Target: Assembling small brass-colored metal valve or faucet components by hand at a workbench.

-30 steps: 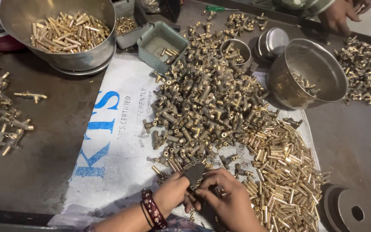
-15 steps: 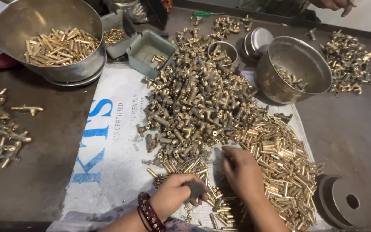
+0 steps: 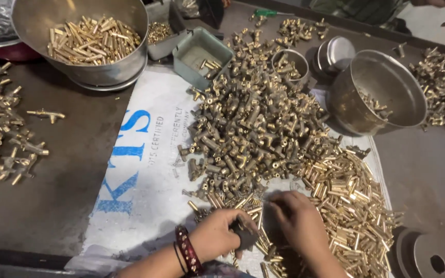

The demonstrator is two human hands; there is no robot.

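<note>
- Since half a second ago, both hands have slid a little toward me, and my view has tipped down so the big bowl of pins sits higher in the picture.
- From where I watch, my left hand is curled shut round a small dark tool, its tip poking out past the fingers.
- My right hand lies loosely open, fingers spread flat on the shiny brass pins; I cannot tell whether it pinches one.
- I judge the sorting to be only partly done: the big steel bowl at the far left holds a fair layer of pins, and a second steel bowl at the right holds just a few pieces.
- Much is left: a wide heap of dull brass fittings covers the white sack on the table, touching the pins near my hands.
- Those pins are short, straight, bright gold cylinders, lying loose and criss-crossed, just beside and under my right hand.
- More fittings lie well apart at the left edge, and a small green tray sits between the heap and the big bowl.
</note>
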